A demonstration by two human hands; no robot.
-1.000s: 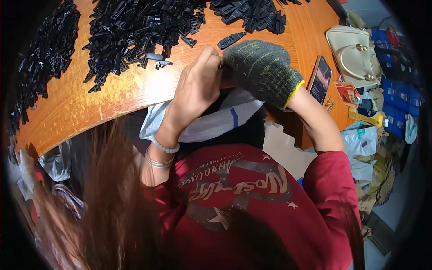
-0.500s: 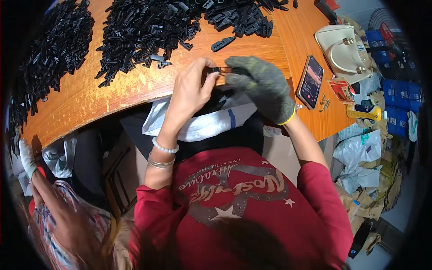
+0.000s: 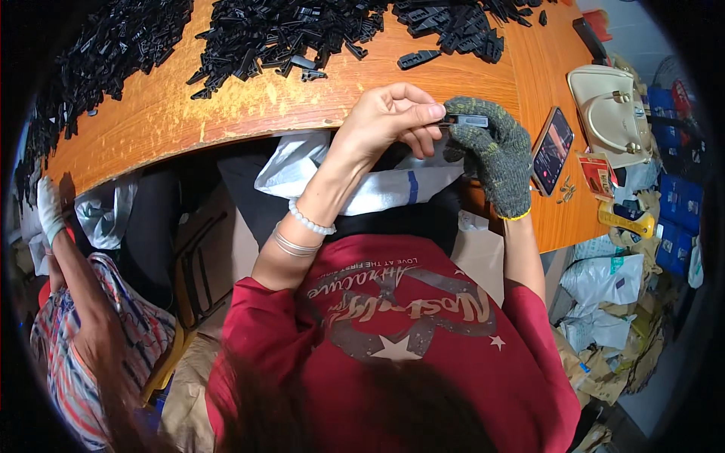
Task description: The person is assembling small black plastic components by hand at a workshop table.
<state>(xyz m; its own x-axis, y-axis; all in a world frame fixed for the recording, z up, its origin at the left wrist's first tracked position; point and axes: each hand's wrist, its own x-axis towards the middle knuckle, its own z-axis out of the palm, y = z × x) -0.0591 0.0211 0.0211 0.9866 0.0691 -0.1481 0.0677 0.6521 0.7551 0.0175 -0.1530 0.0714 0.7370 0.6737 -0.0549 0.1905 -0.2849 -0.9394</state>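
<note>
My bare left hand (image 3: 385,124), with a beaded bracelet and bangles on its wrist, pinches thumb to forefinger at the left end of a small black plastic part (image 3: 473,121). The part has a greyish, shiny upper face. My right hand (image 3: 495,155), in a dark grey knitted glove with a yellow cuff, is curled round the same part from the right. Both hands are above the table's front edge, over a white woven sack (image 3: 370,195) open across my lap. The fingertips partly hide the part, and its exact kind is unclear.
Heaps of small black plastic parts (image 3: 294,34) cover the far side of the wooden table (image 3: 249,113); one longer black piece (image 3: 419,59) lies apart. At right are a phone (image 3: 553,151), a red packet (image 3: 596,175) and a cream handbag (image 3: 610,113). A co-worker's gloved hand (image 3: 50,208) is far left.
The view has shifted, so the table sits further right and lower. My hands have moved right and closer together. The part's greyish face now shows between them.
</note>
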